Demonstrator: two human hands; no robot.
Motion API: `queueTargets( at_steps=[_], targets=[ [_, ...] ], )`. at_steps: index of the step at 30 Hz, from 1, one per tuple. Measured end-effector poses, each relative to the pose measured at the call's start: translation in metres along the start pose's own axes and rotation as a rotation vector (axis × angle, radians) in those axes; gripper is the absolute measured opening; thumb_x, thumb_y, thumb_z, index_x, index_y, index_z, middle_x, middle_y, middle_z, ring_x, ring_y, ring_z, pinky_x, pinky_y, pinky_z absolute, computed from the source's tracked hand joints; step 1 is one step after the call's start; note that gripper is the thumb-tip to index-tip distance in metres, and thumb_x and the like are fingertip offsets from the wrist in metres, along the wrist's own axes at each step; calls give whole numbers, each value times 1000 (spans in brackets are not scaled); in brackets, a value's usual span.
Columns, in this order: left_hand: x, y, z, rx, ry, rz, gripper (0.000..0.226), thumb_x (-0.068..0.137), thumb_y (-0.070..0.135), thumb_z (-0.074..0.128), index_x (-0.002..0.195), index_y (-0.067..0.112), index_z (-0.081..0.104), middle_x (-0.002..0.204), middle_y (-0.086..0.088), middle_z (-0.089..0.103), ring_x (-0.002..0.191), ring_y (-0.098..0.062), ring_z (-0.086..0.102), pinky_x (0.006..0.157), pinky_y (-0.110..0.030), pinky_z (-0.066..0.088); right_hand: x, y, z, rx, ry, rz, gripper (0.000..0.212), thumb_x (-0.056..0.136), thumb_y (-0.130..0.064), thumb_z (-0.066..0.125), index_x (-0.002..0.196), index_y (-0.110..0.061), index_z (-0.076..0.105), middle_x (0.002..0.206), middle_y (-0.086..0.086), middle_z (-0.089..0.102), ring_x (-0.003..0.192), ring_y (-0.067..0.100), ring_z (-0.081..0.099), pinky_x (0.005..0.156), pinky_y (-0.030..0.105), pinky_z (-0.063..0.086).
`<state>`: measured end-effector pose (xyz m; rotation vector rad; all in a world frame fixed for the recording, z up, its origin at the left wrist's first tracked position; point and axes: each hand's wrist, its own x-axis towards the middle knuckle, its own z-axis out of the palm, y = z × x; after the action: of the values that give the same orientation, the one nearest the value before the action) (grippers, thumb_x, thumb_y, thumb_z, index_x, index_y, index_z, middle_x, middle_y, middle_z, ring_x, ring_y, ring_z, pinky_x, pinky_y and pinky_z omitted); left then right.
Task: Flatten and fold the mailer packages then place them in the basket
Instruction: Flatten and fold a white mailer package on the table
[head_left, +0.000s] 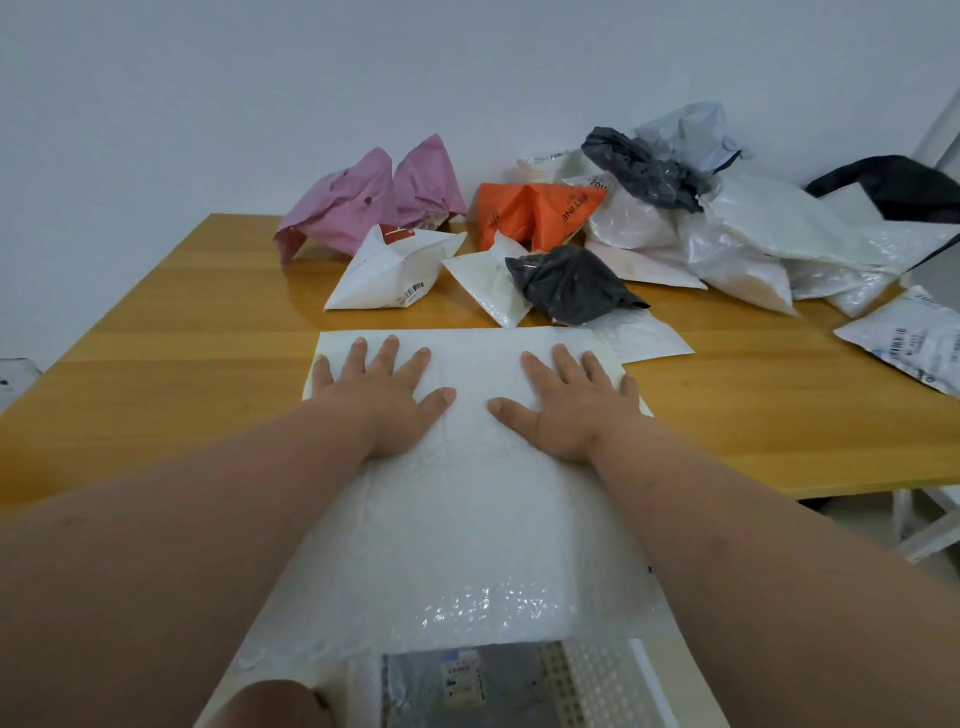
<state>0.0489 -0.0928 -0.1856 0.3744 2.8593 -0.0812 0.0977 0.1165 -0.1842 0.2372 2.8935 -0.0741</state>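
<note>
Head view looks down on a wooden table (156, 332) where a large white bubble mailer (467, 519) lies flat, running from the table's near edge toward its middle. Both hands press on its far end. The left hand (387, 395) lies palm down, fingers straight and spread, so this grip is open and merely pressing. The right hand (571, 400) mirrors it just beside, fingers straight and splayed, thumb pointing inward toward the other thumb; this grip too is open and flat on the mailer. The two thumbs are near but apart.

Below the near edge of the table, at the bottom of the view, a white perforated basket (597, 675) shows, with a grey labelled package (467, 680) lying inside it; the near end of the bubble mailer overhangs it.

Beyond the hands, unflattened mailers are heaped on the far half of the table: a crumpled pink mailer (363, 202) at far left, a puffed white mailer (389, 270) with a barcode in front of it, an orange mailer (530, 210) behind the middle, a small black mailer (571, 283) resting on another white one, and a pile of white, grey and black bags (727, 218) at right. A flat white labelled mailer (909, 343) lies at the right edge.
</note>
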Motion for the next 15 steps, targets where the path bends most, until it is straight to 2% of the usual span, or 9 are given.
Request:
queueTargets(
  at_steps=[15],
  targets=[
    [0,0,2,-7,31,17,74,89,75,4,153,40,-10,163,4,-14,150,-26,-14,118,-59,-3,2,1,7,3,80,-11,87,81,-86,13,154,-41,2,164,-6,-7,151,25,-9,116,63,0]
  ],
)
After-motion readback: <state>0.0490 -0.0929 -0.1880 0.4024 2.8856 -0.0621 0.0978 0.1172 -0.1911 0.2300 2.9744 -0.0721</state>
